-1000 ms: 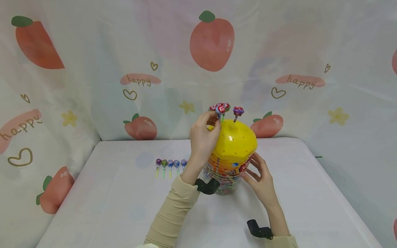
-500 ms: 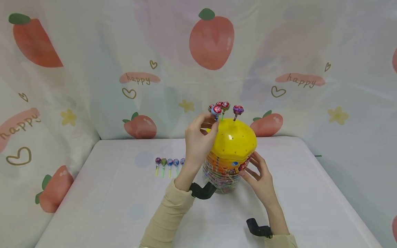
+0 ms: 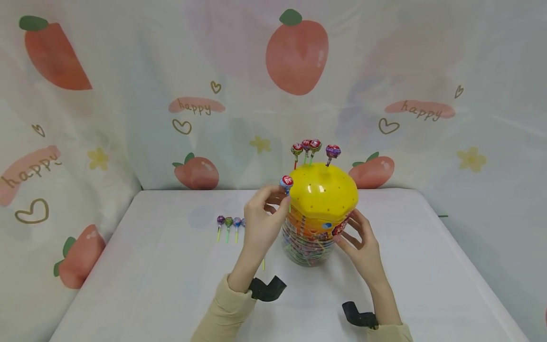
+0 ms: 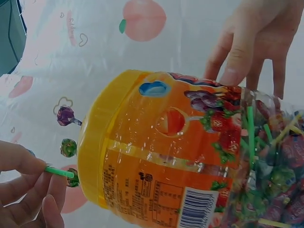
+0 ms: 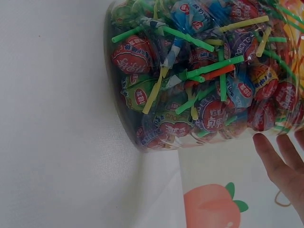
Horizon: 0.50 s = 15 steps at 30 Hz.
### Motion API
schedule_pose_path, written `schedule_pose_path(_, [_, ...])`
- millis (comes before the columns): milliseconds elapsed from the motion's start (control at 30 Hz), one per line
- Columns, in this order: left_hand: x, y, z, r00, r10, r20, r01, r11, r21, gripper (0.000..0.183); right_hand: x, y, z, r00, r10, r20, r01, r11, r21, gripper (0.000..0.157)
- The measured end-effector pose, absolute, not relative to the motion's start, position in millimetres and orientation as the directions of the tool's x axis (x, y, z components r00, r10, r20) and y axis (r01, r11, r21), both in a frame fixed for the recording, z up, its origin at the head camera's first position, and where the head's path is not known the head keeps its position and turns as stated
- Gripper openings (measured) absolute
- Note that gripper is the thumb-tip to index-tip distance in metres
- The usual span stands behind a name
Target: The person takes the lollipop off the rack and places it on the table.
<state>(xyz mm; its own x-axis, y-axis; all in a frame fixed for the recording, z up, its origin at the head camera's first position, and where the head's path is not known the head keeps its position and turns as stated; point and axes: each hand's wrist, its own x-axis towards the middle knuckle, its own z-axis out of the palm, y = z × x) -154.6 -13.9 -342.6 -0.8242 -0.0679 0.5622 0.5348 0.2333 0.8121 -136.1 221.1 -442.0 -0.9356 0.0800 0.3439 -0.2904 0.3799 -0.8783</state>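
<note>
My left hand (image 3: 265, 216) pinches a lollipop (image 3: 287, 181) with a blue-and-red wrapper and a green stick, just left of the jar's yellow lid. In the left wrist view the fingers hold the green stick (image 4: 59, 171) beside the lid. The clear candy jar (image 3: 308, 244) stands upright, with lollipops packed inside and a holed yellow lid (image 3: 322, 190). Several lollipops stick up from that lid, among them a purple one (image 3: 333, 152) and a red-green one (image 3: 315, 145). My right hand (image 3: 363, 249) rests with spread fingers against the jar's right side.
A row of lollipops (image 3: 228, 222) lies on the white table (image 3: 149, 275), left of the jar and partly behind my left hand. A yellow stick (image 3: 263, 264) shows beside my left wrist. Behind hangs a fruit-print cloth (image 3: 239, 57).
My left hand has moved left and down from the lid's top with the blue-and-red lollipop in its fingers. The right hand stays at the jar.
</note>
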Motion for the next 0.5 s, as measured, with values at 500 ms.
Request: schedule_pose_path(500, [-138.9, -37.6, -391.0, -0.957, -0.107, 0.269, 0.225, 0.31, 0.924, 0.012, -136.1, 221.2, -442.5, -0.93, 0.07, 0.36, -0.312, 0.364, -0.878, 0.077])
